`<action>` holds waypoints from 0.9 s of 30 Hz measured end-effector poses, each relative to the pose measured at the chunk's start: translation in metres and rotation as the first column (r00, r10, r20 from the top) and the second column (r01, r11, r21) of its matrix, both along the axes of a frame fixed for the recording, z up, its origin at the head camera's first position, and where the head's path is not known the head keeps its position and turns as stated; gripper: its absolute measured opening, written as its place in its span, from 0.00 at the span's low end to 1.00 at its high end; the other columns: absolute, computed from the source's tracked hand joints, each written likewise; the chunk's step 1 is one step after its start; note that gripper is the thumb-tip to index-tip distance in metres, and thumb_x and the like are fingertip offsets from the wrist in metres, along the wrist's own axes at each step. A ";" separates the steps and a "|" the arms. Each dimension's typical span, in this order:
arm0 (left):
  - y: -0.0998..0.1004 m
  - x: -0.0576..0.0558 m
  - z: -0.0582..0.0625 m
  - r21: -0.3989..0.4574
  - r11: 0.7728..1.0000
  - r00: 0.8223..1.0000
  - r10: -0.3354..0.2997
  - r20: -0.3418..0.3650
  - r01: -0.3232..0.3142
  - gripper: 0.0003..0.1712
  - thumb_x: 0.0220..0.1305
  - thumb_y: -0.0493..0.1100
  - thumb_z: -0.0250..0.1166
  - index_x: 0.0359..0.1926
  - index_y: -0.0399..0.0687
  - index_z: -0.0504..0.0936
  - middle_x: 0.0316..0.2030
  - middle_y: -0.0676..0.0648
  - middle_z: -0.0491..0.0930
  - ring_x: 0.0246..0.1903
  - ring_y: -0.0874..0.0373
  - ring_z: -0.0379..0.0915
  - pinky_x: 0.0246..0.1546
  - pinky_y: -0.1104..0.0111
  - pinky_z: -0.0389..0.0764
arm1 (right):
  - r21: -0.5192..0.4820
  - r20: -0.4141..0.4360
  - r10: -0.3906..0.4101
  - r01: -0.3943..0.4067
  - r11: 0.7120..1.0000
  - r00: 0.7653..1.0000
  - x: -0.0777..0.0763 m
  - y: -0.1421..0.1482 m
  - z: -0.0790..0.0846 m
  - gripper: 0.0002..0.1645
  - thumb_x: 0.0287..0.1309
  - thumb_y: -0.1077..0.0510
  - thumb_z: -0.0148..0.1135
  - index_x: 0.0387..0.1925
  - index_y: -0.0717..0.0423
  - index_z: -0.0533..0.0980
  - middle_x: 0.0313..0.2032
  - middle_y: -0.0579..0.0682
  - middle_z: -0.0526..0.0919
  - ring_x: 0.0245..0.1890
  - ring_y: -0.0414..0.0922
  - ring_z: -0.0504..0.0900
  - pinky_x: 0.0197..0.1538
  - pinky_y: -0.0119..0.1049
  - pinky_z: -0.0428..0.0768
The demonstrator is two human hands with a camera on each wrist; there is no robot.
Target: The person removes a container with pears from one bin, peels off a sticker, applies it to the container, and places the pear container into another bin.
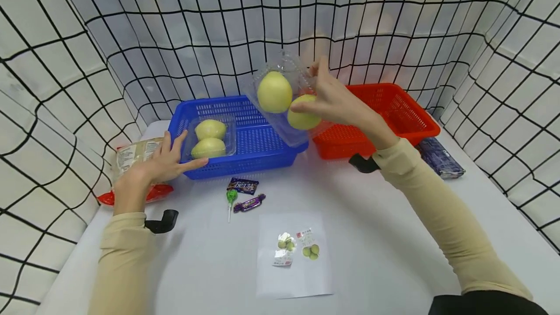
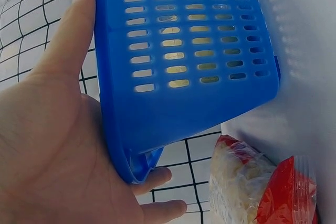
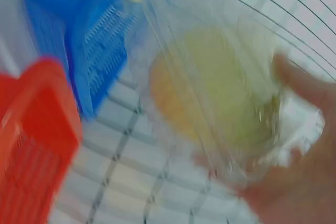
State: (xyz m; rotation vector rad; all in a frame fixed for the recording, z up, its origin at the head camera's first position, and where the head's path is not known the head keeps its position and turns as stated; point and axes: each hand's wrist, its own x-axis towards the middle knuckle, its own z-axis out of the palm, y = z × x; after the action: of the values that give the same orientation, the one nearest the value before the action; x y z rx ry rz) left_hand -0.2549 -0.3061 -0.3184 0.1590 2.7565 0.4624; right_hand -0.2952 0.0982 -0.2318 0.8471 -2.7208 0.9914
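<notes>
My right hand (image 1: 334,98) holds up a clear plastic pack (image 1: 284,130) with two round, pale yellow fruits (image 1: 274,92) in it, gripping its right side. In the right wrist view the pack (image 3: 210,93) is blurred and tilted. It hangs over the gap between a blue basket (image 1: 245,158) and a red basket (image 1: 345,151). With fingers spread and nearly straight, my left hand (image 1: 159,164) touches the blue basket's left front corner; its thumb (image 2: 71,35) lies along the rim. Another clear pack of two yellow fruits (image 1: 209,148) sits inside that basket, at its left.
Beside my left hand lies a beige and red bag (image 1: 135,157). In front of the blue basket are a dark wrapped candy (image 1: 242,185), a green lollipop (image 1: 232,196) and a purple candy (image 1: 249,203). A picture sheet (image 1: 293,281) lies nearer. A dark blue packet (image 1: 439,158) sits right; black netting (image 1: 271,8) encloses the table.
</notes>
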 end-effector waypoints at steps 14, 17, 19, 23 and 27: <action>-0.002 0.007 -0.001 0.064 0.998 1.000 -0.009 0.025 0.007 0.65 0.68 0.76 0.52 0.81 0.50 0.22 0.75 0.26 0.10 0.74 0.15 0.18 0.67 0.20 0.39 | 0.174 0.289 0.366 -0.424 0.889 0.885 0.038 0.040 -0.048 0.37 0.60 0.49 0.73 0.55 0.51 0.56 0.53 0.55 0.71 0.58 0.50 0.76 0.62 0.48 0.78; -0.001 0.008 -0.004 0.082 0.997 0.999 -0.013 0.044 0.009 0.64 0.68 0.76 0.52 0.81 0.51 0.23 0.75 0.27 0.09 0.74 0.16 0.18 0.67 0.19 0.39 | 0.198 0.366 0.391 -0.481 0.854 0.845 0.035 0.040 -0.062 0.34 0.61 0.51 0.71 0.53 0.52 0.55 0.51 0.56 0.70 0.56 0.51 0.76 0.60 0.49 0.78; -0.001 0.008 -0.004 0.073 0.997 0.999 -0.014 0.045 0.010 0.64 0.68 0.76 0.52 0.81 0.51 0.23 0.76 0.28 0.09 0.74 0.16 0.18 0.67 0.20 0.40 | 0.205 0.404 0.399 -0.506 0.838 0.823 0.032 0.039 -0.069 0.34 0.62 0.51 0.70 0.53 0.53 0.55 0.54 0.58 0.72 0.60 0.52 0.77 0.66 0.51 0.77; -0.002 0.005 0.001 0.045 0.999 0.999 -0.009 0.035 0.007 0.64 0.68 0.76 0.51 0.81 0.51 0.23 0.75 0.28 0.08 0.75 0.16 0.18 0.68 0.20 0.39 | 0.198 0.461 0.390 -0.521 0.831 0.797 0.023 0.039 -0.079 0.33 0.64 0.52 0.69 0.54 0.54 0.54 0.58 0.60 0.72 0.66 0.56 0.75 0.71 0.54 0.74; -0.002 0.003 0.004 0.030 0.999 0.999 -0.012 0.039 0.011 0.63 0.69 0.76 0.51 0.82 0.50 0.23 0.75 0.27 0.08 0.74 0.15 0.18 0.68 0.21 0.40 | 0.164 0.527 0.378 -0.528 0.833 0.761 0.016 0.039 -0.085 0.34 0.64 0.53 0.68 0.57 0.55 0.55 0.67 0.56 0.68 0.75 0.56 0.68 0.77 0.57 0.68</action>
State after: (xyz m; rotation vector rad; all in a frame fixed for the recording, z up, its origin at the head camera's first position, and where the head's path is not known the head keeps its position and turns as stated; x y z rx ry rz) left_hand -0.2521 -0.3082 -0.3144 0.1709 2.7101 0.4989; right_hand -0.2792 0.1367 -0.3170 1.5875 -3.2222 0.9675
